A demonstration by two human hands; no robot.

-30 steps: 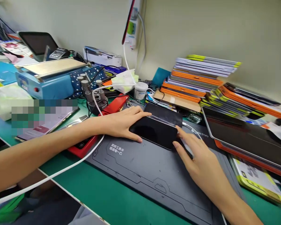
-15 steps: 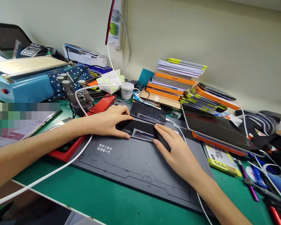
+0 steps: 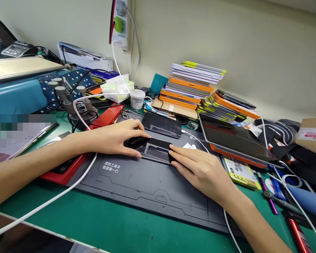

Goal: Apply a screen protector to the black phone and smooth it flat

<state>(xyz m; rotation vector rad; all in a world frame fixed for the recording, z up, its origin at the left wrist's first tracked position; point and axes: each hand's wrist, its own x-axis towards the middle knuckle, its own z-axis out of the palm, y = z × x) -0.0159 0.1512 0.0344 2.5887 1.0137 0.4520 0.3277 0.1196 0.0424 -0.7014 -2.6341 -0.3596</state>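
A black smartphone (image 3: 155, 149) lies flat on the dark grey work mat (image 3: 137, 182), its glossy face reflecting light. My left hand (image 3: 121, 137) spans its left end, thumb along the near edge and fingers at the far edge. At the right end, my right hand (image 3: 197, 165) has its fingertips and thumb against the phone; the fingers lie close together. Just beyond is a second black phone (image 3: 162, 124), with a white cable (image 3: 196, 135) at its right end. A small white scrap (image 3: 189, 146) shows beside my right hand.
A red device with buttons (image 3: 60, 168) lies left of the mat, crossed by a thick white cable (image 3: 52, 196). Stacked boxes (image 3: 189, 88) and a white jar (image 3: 137, 99) stand behind. At right lie a large dark screen (image 3: 234, 137) and several tools (image 3: 276, 193).
The view has shifted slightly to the right. My right hand has moved a little lower along the phone's right end, uncovering more of the white scrap. My left hand keeps its hold.
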